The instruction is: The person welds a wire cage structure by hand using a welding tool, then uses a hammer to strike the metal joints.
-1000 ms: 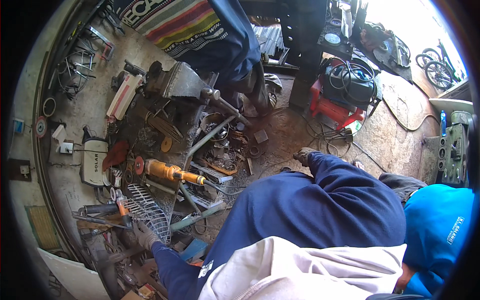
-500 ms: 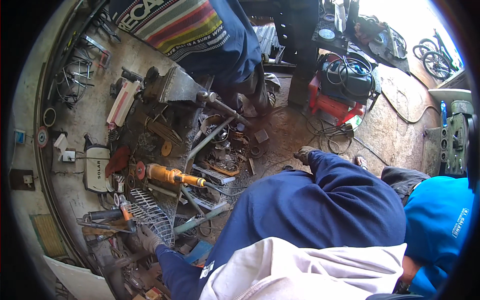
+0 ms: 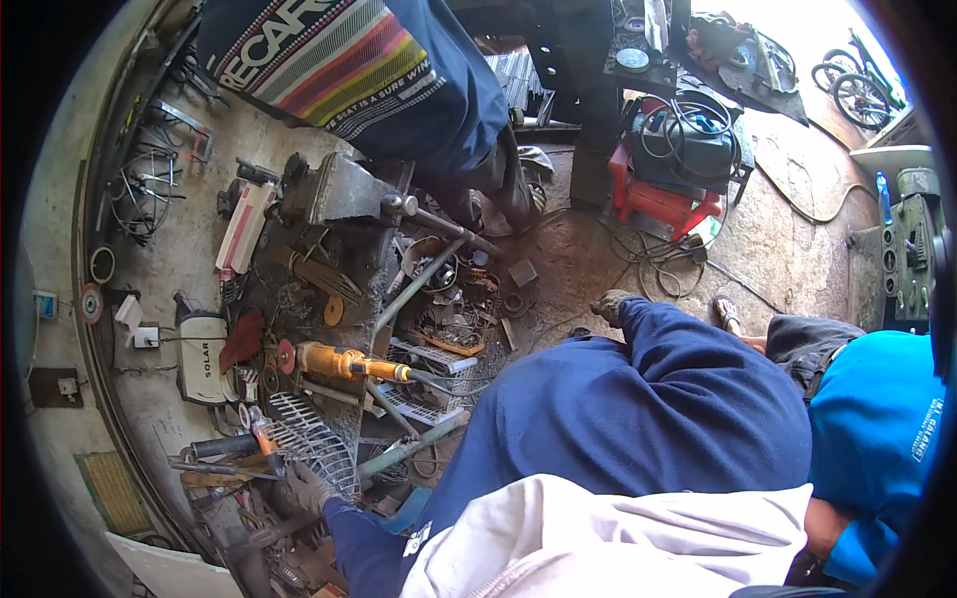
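Note:
My left hand [image 3: 311, 488], in a grey glove, is at the lower left beside a curved, ribbed metal grate [image 3: 314, 439]. Its fingertips reach the rear end of a small orange power tool with a silver head [image 3: 262, 431]; whether they grip it or the grate is hidden. My right hand [image 3: 610, 307], gloved as well, hangs past my navy sleeve above the floor. I see nothing in it, and its finger shape is unclear. Just beyond the grate a yellow grinder with a reddish disc [image 3: 339, 361] lies on the cluttered workbench [image 3: 299, 339].
A person in a dark printed shirt [image 3: 399, 110] stands beyond the bench vise [image 3: 344, 189]. Another, in a bright blue shirt [image 3: 877, 448], is close on my right. Scrap metal and cables lie on the floor. A cable-draped machine sits on a red stool [image 3: 663, 204]; bicycles [image 3: 857, 90] stand farther off.
The view has shifted slightly, moving the bench rightward and the machine on the stool leftward. My left hand stays beside the grate. More of the blue-shirted person's foot shows.

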`<state>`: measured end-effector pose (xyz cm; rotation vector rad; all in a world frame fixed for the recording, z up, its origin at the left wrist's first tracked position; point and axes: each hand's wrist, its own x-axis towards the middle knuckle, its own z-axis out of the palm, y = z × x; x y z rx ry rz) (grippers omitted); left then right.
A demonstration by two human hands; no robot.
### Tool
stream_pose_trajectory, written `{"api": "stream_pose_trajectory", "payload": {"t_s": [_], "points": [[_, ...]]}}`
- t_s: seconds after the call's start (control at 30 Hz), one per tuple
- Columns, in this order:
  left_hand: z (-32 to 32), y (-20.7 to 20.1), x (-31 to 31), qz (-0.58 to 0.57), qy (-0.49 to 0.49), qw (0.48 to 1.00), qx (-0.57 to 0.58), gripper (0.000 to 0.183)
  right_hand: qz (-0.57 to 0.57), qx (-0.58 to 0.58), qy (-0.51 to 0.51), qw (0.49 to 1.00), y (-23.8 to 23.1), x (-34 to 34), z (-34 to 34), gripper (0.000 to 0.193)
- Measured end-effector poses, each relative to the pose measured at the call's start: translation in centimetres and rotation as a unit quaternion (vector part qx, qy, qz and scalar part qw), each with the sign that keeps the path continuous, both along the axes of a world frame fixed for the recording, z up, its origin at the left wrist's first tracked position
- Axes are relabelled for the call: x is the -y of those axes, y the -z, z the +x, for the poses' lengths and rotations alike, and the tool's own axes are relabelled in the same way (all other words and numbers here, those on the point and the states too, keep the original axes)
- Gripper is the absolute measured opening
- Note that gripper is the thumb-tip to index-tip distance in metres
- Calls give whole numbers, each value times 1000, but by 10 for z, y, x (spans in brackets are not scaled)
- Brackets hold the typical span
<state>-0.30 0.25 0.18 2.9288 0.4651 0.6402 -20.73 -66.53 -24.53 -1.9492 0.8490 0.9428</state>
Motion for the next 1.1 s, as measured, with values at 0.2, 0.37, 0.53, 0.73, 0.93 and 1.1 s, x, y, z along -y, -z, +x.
{"api": "stream_pose_trajectory", "payload": {"t_s": [0.2, 0.37, 0.53, 0.73, 0.93, 1.1], "points": [[-2, -1, -1, 8, 10, 1000, 5, 51, -10, 24, -16, 1000, 1, 0, -2, 54], [-5, -6, 14, -4, -6, 1000, -6, 52, -2, 6, -13, 1000, 11, 3, -2, 53], [0, 1, -5, -18, 14, 1000, -1, 51, 1, 5, -11, 1000, 13, 2, 0, 53], [-1, 0, 6, -7, -17, 1000, -14, 51, -39, 34, -13, 999, 21, 1, -3, 55], [0, 0, -1, -13, -7, 1000, -9, 52, -23, 17, -18, 999, 7, 1, 0, 53], [-1, -1, 0, -5, -4, 1000, -17, 54, -4, 10, 3, 1000, 12, 2, 1, 51]]}}
